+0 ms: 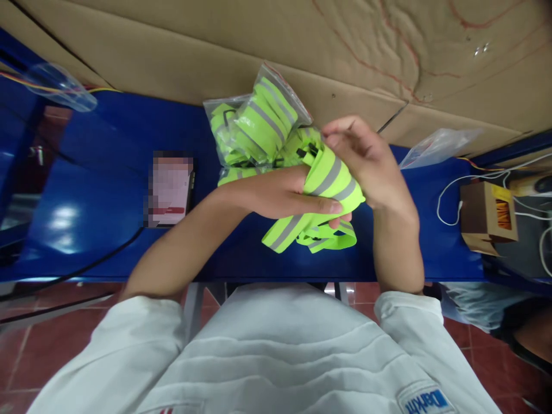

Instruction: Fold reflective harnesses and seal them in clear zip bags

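White sweater [276, 356] fills the bottom, closest to us. Just past it, the left hand [280, 198] has a closed grip on a folded bright green band [330, 179] with grey stripes, held just above the blue worktop [107, 172]. The right hand [366, 164] pinches the band's top, its grip closed too. Clear bags [254, 123] of more bands lie right behind.

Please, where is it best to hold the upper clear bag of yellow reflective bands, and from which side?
Likely by its upper corner, coming from above and the left. The clear bag leans tilted, that corner sticks up free against the cardboard, and the left hand and right hand, both closed on the folded band, block its near right side.
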The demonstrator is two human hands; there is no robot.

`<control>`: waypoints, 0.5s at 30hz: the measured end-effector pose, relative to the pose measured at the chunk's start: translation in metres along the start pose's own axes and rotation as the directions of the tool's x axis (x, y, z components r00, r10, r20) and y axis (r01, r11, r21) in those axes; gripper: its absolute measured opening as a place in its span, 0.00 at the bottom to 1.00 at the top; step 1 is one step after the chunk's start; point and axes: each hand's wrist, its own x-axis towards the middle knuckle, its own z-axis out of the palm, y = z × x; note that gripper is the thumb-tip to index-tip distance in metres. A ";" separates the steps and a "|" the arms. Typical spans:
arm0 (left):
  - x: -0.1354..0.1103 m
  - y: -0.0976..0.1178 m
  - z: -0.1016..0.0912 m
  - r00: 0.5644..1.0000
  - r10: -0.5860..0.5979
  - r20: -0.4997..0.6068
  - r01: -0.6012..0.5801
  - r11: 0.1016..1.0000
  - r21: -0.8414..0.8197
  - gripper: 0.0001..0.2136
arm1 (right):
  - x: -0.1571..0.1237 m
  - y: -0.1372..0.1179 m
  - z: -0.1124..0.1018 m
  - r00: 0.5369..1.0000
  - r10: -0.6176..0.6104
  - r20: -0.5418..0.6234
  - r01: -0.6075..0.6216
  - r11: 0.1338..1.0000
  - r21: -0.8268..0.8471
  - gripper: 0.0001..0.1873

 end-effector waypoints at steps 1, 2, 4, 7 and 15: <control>-0.001 0.000 -0.001 1.000 -0.002 -0.009 0.002 1.000 -0.003 0.11 | -0.001 -0.001 0.000 0.999 -0.042 0.017 0.043 0.998 -0.048 0.16; -0.002 -0.001 -0.002 1.000 -0.006 -0.018 0.006 1.000 -0.006 0.12 | -0.003 -0.004 0.000 0.996 -0.068 0.063 0.072 0.995 -0.065 0.18; -0.002 -0.003 -0.004 0.999 -0.010 -0.042 0.010 1.000 0.003 0.12 | -0.007 -0.011 -0.003 0.975 -0.093 0.201 0.104 0.994 -0.042 0.23; 0.000 -0.005 -0.006 0.996 0.008 -0.087 -0.005 0.999 0.040 0.11 | -0.014 -0.022 -0.004 0.962 -0.131 0.240 0.168 0.975 -0.145 0.27; 0.007 -0.018 0.002 0.989 -0.119 -0.093 0.097 0.971 -0.220 0.12 | -0.021 -0.039 -0.005 0.991 -0.105 -0.079 0.087 0.975 -0.206 0.13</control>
